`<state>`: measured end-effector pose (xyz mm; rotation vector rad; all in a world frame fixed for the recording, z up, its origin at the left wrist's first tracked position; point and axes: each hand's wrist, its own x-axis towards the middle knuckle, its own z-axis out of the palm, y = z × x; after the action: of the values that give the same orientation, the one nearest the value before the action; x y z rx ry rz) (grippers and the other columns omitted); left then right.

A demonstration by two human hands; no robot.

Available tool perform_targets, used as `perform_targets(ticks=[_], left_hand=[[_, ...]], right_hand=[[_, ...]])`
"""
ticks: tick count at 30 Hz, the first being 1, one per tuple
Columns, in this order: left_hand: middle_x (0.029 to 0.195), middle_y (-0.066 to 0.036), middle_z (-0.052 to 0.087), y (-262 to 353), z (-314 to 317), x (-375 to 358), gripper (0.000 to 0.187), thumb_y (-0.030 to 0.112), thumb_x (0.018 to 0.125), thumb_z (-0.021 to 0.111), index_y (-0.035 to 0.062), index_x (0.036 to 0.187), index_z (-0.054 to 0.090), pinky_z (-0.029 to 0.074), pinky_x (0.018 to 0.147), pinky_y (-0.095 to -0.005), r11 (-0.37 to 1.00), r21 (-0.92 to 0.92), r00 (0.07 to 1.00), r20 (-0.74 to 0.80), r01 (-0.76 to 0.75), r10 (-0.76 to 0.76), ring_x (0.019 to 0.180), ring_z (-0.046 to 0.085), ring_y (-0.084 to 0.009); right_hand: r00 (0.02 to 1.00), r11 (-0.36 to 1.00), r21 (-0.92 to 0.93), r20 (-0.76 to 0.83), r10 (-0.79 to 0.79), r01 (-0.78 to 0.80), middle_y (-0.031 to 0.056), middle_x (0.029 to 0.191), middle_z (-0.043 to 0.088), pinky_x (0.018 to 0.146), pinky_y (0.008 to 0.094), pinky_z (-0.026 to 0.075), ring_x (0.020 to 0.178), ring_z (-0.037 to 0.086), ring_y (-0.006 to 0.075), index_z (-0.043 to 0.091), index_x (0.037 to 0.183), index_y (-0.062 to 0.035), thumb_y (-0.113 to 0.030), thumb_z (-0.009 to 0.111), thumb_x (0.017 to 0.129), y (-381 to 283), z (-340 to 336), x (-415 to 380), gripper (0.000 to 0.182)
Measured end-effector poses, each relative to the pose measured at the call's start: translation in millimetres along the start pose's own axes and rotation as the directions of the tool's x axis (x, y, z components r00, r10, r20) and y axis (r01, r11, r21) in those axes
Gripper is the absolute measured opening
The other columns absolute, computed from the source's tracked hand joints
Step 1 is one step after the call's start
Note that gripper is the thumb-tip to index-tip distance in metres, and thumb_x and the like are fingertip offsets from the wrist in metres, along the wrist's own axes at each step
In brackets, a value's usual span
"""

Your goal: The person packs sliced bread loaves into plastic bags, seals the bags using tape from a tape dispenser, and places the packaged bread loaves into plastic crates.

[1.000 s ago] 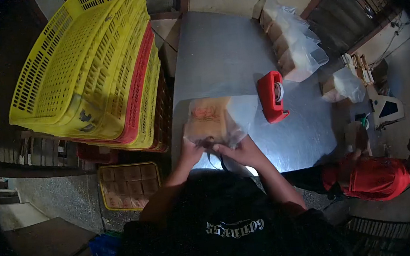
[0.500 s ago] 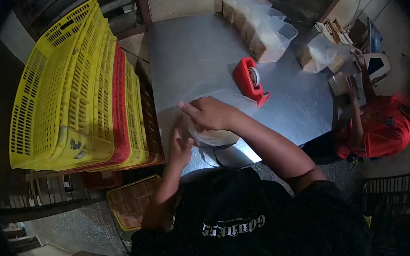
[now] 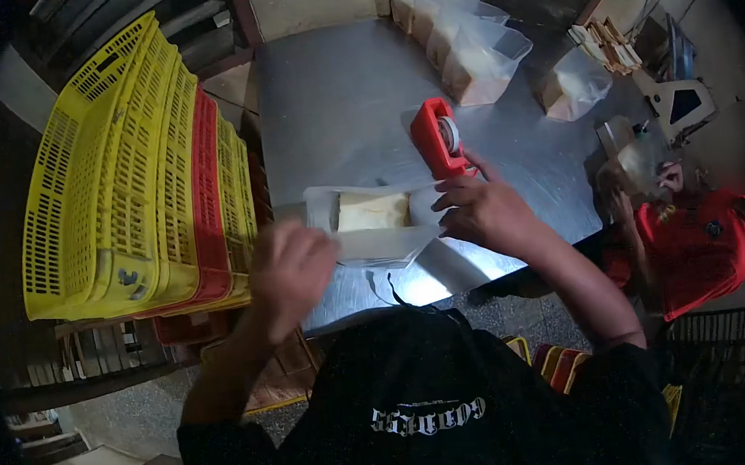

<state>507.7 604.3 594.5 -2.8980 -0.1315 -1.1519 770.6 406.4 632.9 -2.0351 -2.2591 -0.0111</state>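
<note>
A pale yellowish block (image 3: 373, 211) lies on the metal table in front of me. Translucent plastic wrapping (image 3: 374, 245) spreads out around it to both sides and toward me. Smeared by motion, my left hand (image 3: 292, 270) is at the left end of the wrapping. My right hand (image 3: 484, 212) has its fingers apart, the fingertips right at the wrapping's right end. Just beyond that hand stands a red tape dispenser (image 3: 432, 143) with a roll of tape (image 3: 449, 135), one finger reaching close to its near end.
Stacked yellow crates (image 3: 136, 209), with a red crate (image 3: 207, 194) among them, rise left of the metal table (image 3: 324, 86). Several filled clear bags (image 3: 474, 60) line its far right, another bag (image 3: 574, 86) beside them. At right, a person in a red shirt (image 3: 693, 244) handles a clear bag.
My hands have moved apart, uncovering the pale block and its wrapping. The right hand went right toward the tape dispenser, the left hand left. The person at right has drawn their hands nearer.
</note>
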Motion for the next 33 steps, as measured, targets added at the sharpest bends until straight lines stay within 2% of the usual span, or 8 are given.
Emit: perform_targets(ticks=[6, 10, 12, 16, 18, 24, 29, 33], left_hand=[[0.090, -0.005, 0.060, 57.4, 33.6, -83.6, 0.020, 0.009, 0.079, 0.077, 0.0055, 0.094, 0.064, 0.046, 0.073, -0.0378, 0.841, -0.459, 0.953, 0.048, 0.286, -0.298, 0.080, 0.059, -0.0191], [0.084, -0.006, 0.058, 61.7, 82.0, -140.2, 0.033, 0.011, 0.080, 0.082, 0.0027, 0.102, 0.058, 0.047, 0.072, -0.0311, 0.237, -0.561, 0.481, 0.339, 0.793, -0.809, 0.079, 0.057, -0.0153], [0.104, -0.011, 0.063, 60.9, 91.3, -157.0, 0.065, 0.013, 0.080, 0.084, 0.0018, 0.133, 0.047, 0.050, 0.081, -0.0303, 0.004, -0.536, 0.414, 0.648, 0.844, -0.640, 0.095, 0.062, -0.0193], [0.132, -0.018, 0.057, 88.9, 101.0, -133.6, 0.110, 0.010, 0.079, 0.084, 0.0061, 0.158, 0.007, 0.050, 0.095, -0.0333, 0.036, -0.761, 0.582, 0.463, 0.647, -0.668, 0.119, 0.060, -0.0271], [0.156, -0.021, 0.030, 76.5, 93.7, -108.7, 0.132, 0.008, 0.075, 0.087, 0.0115, 0.157, -0.017, 0.041, 0.110, -0.0406, 0.467, -0.629, 0.704, 0.185, 0.621, -0.686, 0.139, 0.042, -0.0300], [0.152, -0.021, 0.039, 63.4, 111.9, -127.7, 0.113, 0.003, 0.078, 0.080, 0.0029, 0.158, 0.001, 0.040, 0.111, -0.0417, 0.139, -0.739, 0.636, 0.451, 0.660, -0.626, 0.137, 0.045, -0.0290], [0.139, -0.025, 0.054, 62.0, 104.4, -110.9, 0.080, 0.013, 0.085, 0.076, -0.0032, 0.150, 0.032, 0.043, 0.107, -0.0411, 0.143, -0.650, 0.573, 0.519, 0.746, -0.634, 0.129, 0.055, -0.0346], [0.129, -0.025, 0.061, 28.0, 51.3, -43.0, 0.069, 0.028, 0.090, 0.073, -0.0028, 0.143, 0.043, 0.045, 0.105, -0.0430, 0.077, -0.389, 0.348, 0.697, 0.918, -0.627, 0.123, 0.059, -0.0356]], right_hand=[[0.835, 0.970, 0.198, -0.502, 0.226, -0.143, 0.0117, 0.118, 0.063, 0.106, 0.0562, 0.041, 0.117, 0.059, 0.0315, 0.066, 0.110, -0.0113, -0.032, 0.085, 0.072, -43.1, 23.9, -27.4, 0.047], [0.957, 0.961, 0.242, -0.225, 0.186, -0.130, 0.0161, 0.112, 0.066, 0.093, 0.0478, 0.050, 0.108, 0.064, 0.0357, 0.067, 0.105, -0.0060, -0.034, 0.076, 0.079, -54.8, -1.4, 36.5, 0.040], [0.818, 0.988, 0.069, 0.570, 0.076, -0.140, 0.0176, 0.104, 0.069, 0.084, 0.0452, 0.052, 0.096, 0.067, 0.0356, 0.070, 0.100, -0.0089, -0.034, 0.065, 0.090, -53.2, 7.7, 66.3, 0.027], [0.966, 0.954, 0.298, 0.246, -0.079, 0.002, 0.0168, 0.093, 0.071, 0.076, 0.0469, 0.053, 0.085, 0.068, 0.0364, 0.072, 0.087, -0.0103, -0.026, 0.061, 0.093, -59.1, 11.4, 84.2, 0.021], [0.989, 0.683, 0.722, 0.148, 0.001, -0.109, 0.0232, 0.127, 0.057, 0.097, 0.0454, 0.047, 0.118, 0.055, 0.0355, 0.057, 0.123, -0.0043, -0.042, 0.067, 0.089, -53.8, 13.3, 57.1, 0.052], [0.858, 0.011, 0.880, 0.461, 0.226, -0.475, 0.0226, 0.152, 0.038, 0.113, 0.0395, 0.035, 0.141, 0.037, 0.0302, 0.030, 0.152, 0.0008, -0.066, 0.056, 0.093, -53.9, 140.8, -15.5, 0.093], [0.814, 0.272, 0.817, 0.352, 0.463, -0.509, 0.0204, 0.150, 0.041, 0.108, 0.0378, 0.041, 0.136, 0.043, 0.0267, 0.032, 0.151, 0.0028, -0.067, 0.028, 0.101, -48.6, 162.8, -10.9, 0.086], [0.844, -0.608, 0.714, 0.521, 0.129, -0.348, 0.0195, 0.156, 0.035, 0.119, 0.0445, 0.026, 0.144, 0.035, 0.0311, 0.021, 0.156, 0.0002, -0.081, 0.016, 0.092, -22.6, 77.0, 9.1, 0.103]])
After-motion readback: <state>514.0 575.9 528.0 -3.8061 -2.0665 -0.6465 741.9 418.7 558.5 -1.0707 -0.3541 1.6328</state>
